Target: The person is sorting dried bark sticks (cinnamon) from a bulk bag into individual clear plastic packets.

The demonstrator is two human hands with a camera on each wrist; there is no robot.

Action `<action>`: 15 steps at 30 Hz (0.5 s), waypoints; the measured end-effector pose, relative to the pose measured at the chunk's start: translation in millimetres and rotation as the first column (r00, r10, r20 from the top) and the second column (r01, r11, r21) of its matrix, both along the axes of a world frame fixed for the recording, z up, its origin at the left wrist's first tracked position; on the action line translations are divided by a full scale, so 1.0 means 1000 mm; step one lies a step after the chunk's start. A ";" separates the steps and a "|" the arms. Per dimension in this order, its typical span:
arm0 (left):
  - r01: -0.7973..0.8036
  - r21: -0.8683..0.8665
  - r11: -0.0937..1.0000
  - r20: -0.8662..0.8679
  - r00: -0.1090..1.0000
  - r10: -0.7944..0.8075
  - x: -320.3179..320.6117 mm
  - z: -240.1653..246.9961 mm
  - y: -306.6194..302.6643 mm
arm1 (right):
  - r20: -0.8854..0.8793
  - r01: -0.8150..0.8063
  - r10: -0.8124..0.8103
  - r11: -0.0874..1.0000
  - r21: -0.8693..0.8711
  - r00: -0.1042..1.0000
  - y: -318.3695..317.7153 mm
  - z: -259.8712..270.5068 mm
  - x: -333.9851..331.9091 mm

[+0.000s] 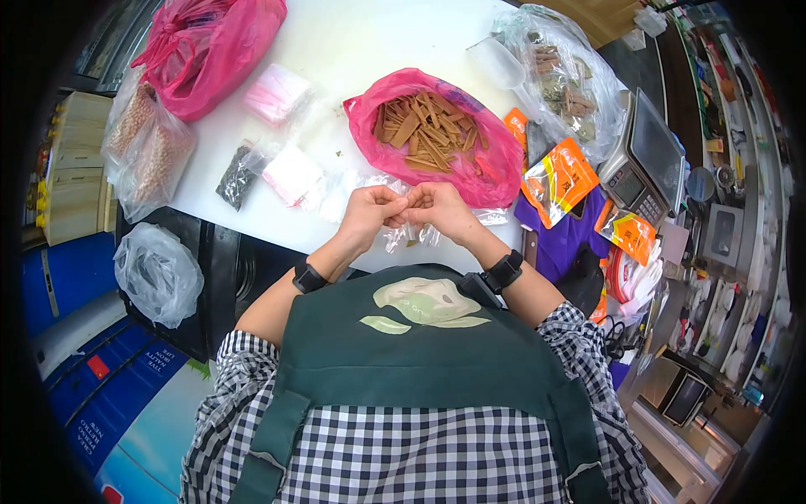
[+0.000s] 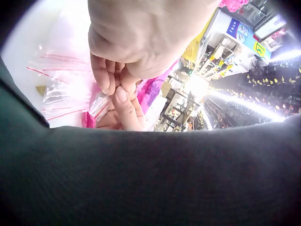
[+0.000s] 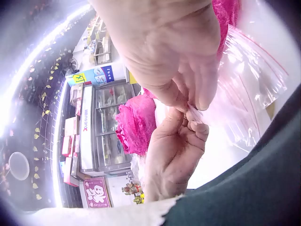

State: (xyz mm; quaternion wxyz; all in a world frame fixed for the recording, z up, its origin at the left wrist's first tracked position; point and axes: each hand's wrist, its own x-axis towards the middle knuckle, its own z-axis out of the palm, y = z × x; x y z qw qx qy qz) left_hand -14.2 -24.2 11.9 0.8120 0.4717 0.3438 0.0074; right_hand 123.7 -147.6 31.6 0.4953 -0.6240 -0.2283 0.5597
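Close together at the table's near edge, my left hand [image 1: 366, 218] and right hand [image 1: 445, 212] meet at the fingertips. Both pinch a small clear plastic bag [image 3: 194, 114], of which only a bit shows between the fingers in the right wrist view. More clear zip bags [image 2: 63, 87] with red seal lines lie on the table beside and below the hands. Just beyond the right hand sits an open pink plastic bag [image 1: 495, 172] filled with brown bark strips [image 1: 424, 126].
Left on the white table [image 1: 336, 42] are a packet of dark bits [image 1: 238, 176], stacked small bags [image 1: 277, 94] and a tied pink bag [image 1: 210, 59]. To the right stand orange pouches [image 1: 561, 181], a scale [image 1: 642, 168], a clear scoop [image 1: 499, 65] and a large clear bag [image 1: 571, 84].
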 end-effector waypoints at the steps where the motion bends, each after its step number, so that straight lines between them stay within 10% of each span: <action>1: 0.003 -0.003 1.000 0.000 1.000 -0.003 -0.001 0.000 -0.001 | -0.048 0.005 -0.004 1.000 0.012 0.999 -0.001 0.001 0.000; 7: 0.007 -0.005 1.000 0.003 1.000 -0.007 -0.002 -0.004 -0.002 | -0.006 0.038 -0.038 0.999 0.006 0.999 -0.001 0.000 -0.001; 15: 0.363 0.539 0.760 -0.159 0.930 -0.332 -0.005 0.003 0.005 | 0.380 -0.085 0.081 0.996 -0.008 0.921 -0.001 -0.001 -0.007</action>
